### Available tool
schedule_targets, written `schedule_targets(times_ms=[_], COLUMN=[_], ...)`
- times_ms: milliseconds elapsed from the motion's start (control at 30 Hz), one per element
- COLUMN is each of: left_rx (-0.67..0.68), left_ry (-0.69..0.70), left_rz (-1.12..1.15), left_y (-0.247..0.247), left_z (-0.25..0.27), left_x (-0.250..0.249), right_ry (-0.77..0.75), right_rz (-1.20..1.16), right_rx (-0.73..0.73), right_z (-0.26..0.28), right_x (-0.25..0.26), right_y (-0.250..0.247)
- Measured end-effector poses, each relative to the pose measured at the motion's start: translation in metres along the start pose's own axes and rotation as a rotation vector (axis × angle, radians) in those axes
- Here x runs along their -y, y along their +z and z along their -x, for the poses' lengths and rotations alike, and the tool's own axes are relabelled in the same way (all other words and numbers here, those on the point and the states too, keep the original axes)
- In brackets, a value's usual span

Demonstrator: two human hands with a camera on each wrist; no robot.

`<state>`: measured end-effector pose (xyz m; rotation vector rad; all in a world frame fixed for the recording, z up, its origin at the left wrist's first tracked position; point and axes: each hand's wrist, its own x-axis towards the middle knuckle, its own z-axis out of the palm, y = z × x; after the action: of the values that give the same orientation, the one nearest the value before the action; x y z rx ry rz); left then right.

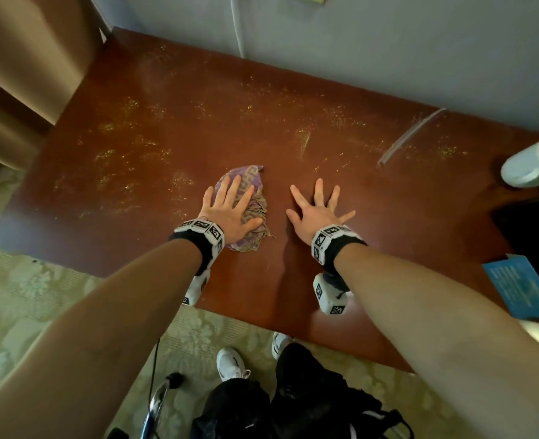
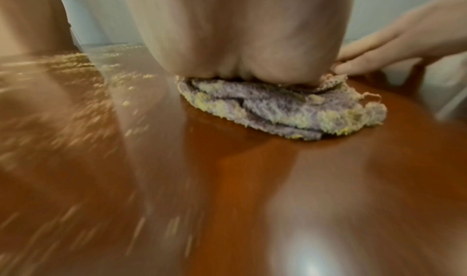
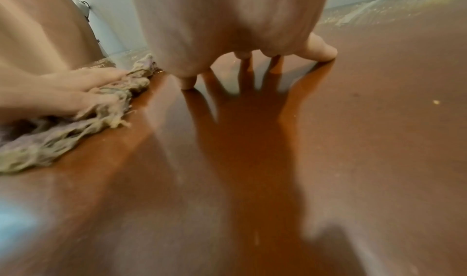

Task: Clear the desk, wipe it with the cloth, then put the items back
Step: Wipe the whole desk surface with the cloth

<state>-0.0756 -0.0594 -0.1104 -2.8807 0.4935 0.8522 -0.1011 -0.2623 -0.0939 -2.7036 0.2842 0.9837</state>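
A crumpled purple and yellow cloth (image 1: 252,198) (image 2: 290,112) (image 3: 63,136) lies near the middle of the reddish-brown desk (image 1: 293,122). My left hand (image 1: 230,207) lies flat on top of it with straight fingers, pressing it down. My right hand (image 1: 318,207) is spread flat on the bare desk just right of the cloth, fingers (image 3: 321,50) splayed and holding nothing. Yellowish dust specks (image 1: 128,106) cover the far and left parts of the desk. The strip of desk nearest me looks glossy.
A white cylindrical object (image 1: 534,166) lies at the desk's right edge, with a dark object (image 1: 534,236) and a blue booklet (image 1: 521,289) beside it. A thin clear strip (image 1: 410,134) lies on the far right. A wall (image 1: 356,42) backs the desk; a curtain (image 1: 24,58) hangs left.
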Motion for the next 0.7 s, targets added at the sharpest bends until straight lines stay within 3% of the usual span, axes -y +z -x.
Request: schedule_targets(times_ms=[467, 700], left_rx=[-0.06, -0.042], left_ry=[0.098, 0.14], left_rz=[-0.021, 0.007], left_y=[0.091, 0.092], left_z=[0.124, 0.123], left_x=[0.021, 0.026], right_ry=[0.046, 0.073], right_rz=[-0.043, -0.022], right_rx=[-0.01, -0.019], right_z=[0.069, 0.063], right_x=[0.055, 0.058], right_y=[0.072, 0.065])
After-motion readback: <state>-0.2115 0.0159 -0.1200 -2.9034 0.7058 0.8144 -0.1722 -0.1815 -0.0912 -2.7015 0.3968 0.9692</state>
